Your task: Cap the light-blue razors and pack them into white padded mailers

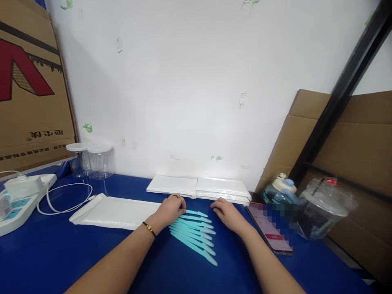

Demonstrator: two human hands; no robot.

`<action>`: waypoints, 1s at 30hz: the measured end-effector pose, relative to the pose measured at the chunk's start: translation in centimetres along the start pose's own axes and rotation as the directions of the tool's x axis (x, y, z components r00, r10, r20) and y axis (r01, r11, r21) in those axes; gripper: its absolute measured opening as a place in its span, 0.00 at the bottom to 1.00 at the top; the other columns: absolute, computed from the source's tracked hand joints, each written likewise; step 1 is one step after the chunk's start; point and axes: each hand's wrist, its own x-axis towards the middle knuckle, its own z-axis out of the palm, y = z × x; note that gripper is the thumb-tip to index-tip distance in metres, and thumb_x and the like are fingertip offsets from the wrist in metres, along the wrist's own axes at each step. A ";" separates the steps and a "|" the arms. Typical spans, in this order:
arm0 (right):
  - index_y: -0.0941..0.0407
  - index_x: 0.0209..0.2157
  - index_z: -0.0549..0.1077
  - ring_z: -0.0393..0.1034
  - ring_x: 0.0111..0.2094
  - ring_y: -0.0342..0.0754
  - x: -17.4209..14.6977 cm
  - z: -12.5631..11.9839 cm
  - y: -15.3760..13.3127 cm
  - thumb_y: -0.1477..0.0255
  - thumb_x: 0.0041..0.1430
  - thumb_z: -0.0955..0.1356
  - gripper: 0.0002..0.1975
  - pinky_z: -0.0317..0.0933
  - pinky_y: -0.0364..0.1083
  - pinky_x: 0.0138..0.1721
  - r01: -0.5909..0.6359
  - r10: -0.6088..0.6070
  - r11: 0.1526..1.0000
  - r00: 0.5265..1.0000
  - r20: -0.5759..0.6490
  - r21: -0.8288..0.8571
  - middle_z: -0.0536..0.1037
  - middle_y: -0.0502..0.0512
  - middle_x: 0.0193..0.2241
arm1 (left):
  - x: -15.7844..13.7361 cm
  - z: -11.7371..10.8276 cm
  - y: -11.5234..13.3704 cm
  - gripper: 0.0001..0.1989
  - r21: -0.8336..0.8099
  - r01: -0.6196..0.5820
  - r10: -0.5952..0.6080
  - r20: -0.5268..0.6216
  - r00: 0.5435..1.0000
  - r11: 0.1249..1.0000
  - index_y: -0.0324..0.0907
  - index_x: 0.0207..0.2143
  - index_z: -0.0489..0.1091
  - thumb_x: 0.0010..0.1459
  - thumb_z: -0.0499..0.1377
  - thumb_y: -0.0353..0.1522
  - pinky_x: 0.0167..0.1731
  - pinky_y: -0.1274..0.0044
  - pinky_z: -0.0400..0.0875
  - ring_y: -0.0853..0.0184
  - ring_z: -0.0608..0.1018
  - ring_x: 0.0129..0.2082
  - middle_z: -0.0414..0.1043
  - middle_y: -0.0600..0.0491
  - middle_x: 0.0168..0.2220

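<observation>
Several teal eyebrow razors (196, 239) lie fanned out on the blue table, their pale covered tips pointing right. My left hand (172, 210) is closed over the handle end of the farthest razor (196, 212); its fingertips partly hide that end. To the right of the tips, my right hand (227, 214) rests low over the table with bent fingers, holding nothing and apart from the razors. A white padded mailer (125, 212) lies flat to the left, partly behind my left wrist. Two stacks of folded white mailers, a left stack (172, 184) and a right stack (223, 190), sit against the wall.
A phone (269, 230) lies right of my right hand, near a teal bottle (278, 190) and a lidded plastic cup (320, 208) in a bag. Clear jars (101, 161), a white cable (69, 185) and a power strip (27, 208) occupy the left. Cardboard (30, 90) stands at both sides.
</observation>
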 end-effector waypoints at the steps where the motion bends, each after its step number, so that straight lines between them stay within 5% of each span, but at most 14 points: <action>1: 0.56 0.38 0.75 0.70 0.38 0.48 -0.1 -0.3 0.3 0.79 0.57 0.60 0.14 0.63 0.47 0.42 0.005 -0.005 1.000 1.000 -0.026 0.009 0.73 0.56 0.37 | 0.1 0.0 0.0 0.04 -0.004 0.003 -0.003 -0.002 1.000 1.000 0.44 0.31 0.70 0.53 0.56 0.33 0.41 0.76 0.63 0.64 0.69 0.43 0.70 0.52 0.37; 10: 0.53 0.38 0.75 0.68 0.39 0.46 -0.8 -0.9 2.7 0.87 0.49 0.57 0.23 0.60 0.43 0.39 -0.057 0.048 0.987 0.997 -0.062 -0.152 0.72 0.55 0.37 | 0.1 -0.4 0.4 0.04 0.031 0.008 -0.008 0.003 1.000 0.999 0.43 0.30 0.68 0.54 0.54 0.32 0.35 0.76 0.62 0.65 0.72 0.36 0.72 0.54 0.33; 15: 0.57 0.30 0.74 0.69 0.32 0.47 -1.5 -1.2 4.1 0.82 0.48 0.64 0.10 0.59 0.43 0.32 -0.225 0.211 0.939 0.974 -0.081 -0.259 0.74 0.56 0.32 | 0.0 -0.7 0.7 0.04 0.030 0.007 -0.007 -0.023 1.000 1.000 0.43 0.32 0.66 0.55 0.53 0.33 0.34 0.77 0.62 0.65 0.73 0.35 0.72 0.54 0.32; 21: 0.57 0.25 0.72 0.67 0.25 0.44 -1.2 -0.7 3.1 0.77 0.46 0.67 0.02 0.57 0.40 0.26 -0.309 0.307 0.950 0.950 0.063 0.031 0.74 0.50 0.22 | -0.1 -0.7 1.0 0.04 0.005 -0.008 0.008 -0.016 1.000 1.000 0.43 0.31 0.66 0.55 0.53 0.32 0.33 0.77 0.62 0.66 0.73 0.34 0.72 0.54 0.32; 30: 0.58 0.26 0.72 0.62 0.22 0.40 -0.6 0.2 0.3 0.75 0.48 0.67 0.01 0.55 0.38 0.24 -0.196 0.157 0.933 0.976 0.149 0.301 0.70 0.47 0.20 | 0.2 0.0 0.7 0.04 0.015 0.005 -0.005 0.009 1.000 1.000 0.43 0.31 0.67 0.54 0.53 0.32 0.33 0.77 0.62 0.66 0.72 0.33 0.71 0.54 0.31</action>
